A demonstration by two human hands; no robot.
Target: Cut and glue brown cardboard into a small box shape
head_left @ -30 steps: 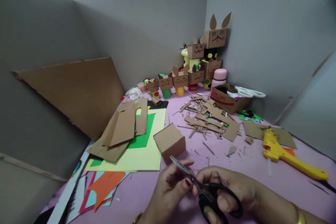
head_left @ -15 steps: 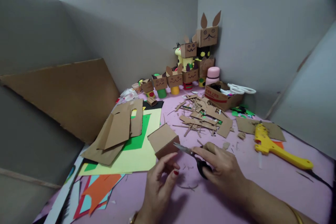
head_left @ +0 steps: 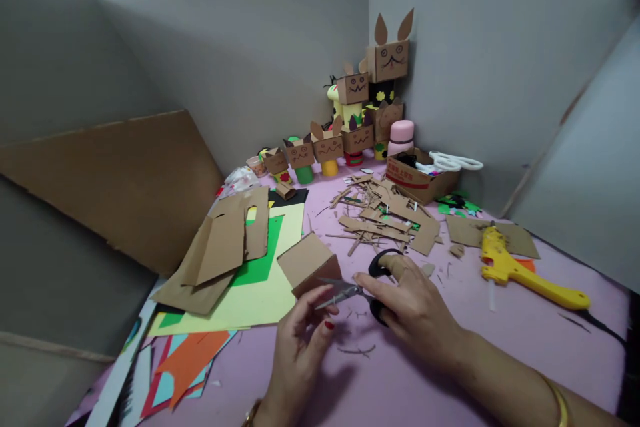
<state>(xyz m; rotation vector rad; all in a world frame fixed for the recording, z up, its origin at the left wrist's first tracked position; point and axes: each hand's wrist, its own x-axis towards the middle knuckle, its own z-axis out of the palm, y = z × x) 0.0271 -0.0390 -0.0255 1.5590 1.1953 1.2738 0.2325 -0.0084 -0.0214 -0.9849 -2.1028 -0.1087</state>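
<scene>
My right hand [head_left: 417,300] grips a pair of scissors [head_left: 345,291] by the black handles. The blades stand apart and point left, across the front of a small closed cardboard box [head_left: 307,260]. Close under the blades is my left hand [head_left: 300,347], its fingers curled and the thumb bent towards them. Whatever lies between those fingertips is too small to make out. The lower blade passes right by the index finger. Thin cardboard slivers [head_left: 357,350] lie on the pink tabletop [head_left: 400,387] between the hands.
Cardboard scraps [head_left: 390,213] are heaped behind the box. A yellow glue gun [head_left: 530,283] rests at right. Cardboard sheets [head_left: 220,247] and coloured paper [head_left: 195,360] lie at left. Cardboard animal figures [head_left: 327,147] stand at the back beside a carton [head_left: 415,180] with white scissors [head_left: 457,161].
The scissors have opened, with blades and handles spread apart, and their tips have shifted left and down towards my left fingers. The view has tilted slightly. The box stays on the table.
</scene>
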